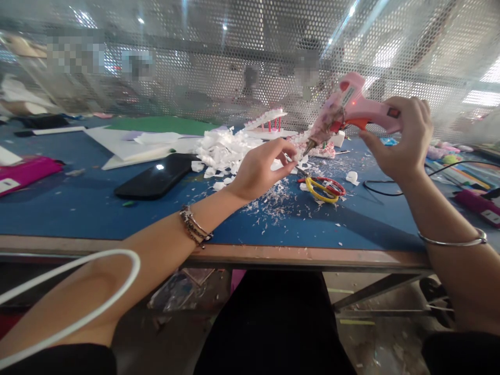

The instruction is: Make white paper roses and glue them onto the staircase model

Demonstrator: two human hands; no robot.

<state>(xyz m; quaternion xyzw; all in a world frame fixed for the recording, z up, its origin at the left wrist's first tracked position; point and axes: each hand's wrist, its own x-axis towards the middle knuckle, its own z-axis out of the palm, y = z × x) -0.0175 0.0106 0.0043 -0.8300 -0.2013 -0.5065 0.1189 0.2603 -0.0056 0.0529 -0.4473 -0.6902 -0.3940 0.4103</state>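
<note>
My right hand [402, 138] grips a pink glue gun [353, 110] by its handle, nozzle tilted down to the left. The nozzle tip almost touches a small white foam piece [297, 155] pinched in the fingertips of my left hand [260, 169]. Both hands hover above the blue table [78, 208]. Just behind my left hand lies a heap of white foam scraps [222, 151]. Scissors with red and yellow handles [323, 188] lie on the table below the glue gun.
A black phone [158, 177] lies left of my left hand. White and green sheets [133, 143] sit behind it; a pink box [23, 174] at far left. A black cable [429, 179] runs right. A perforated metal screen [234, 57] backs the table.
</note>
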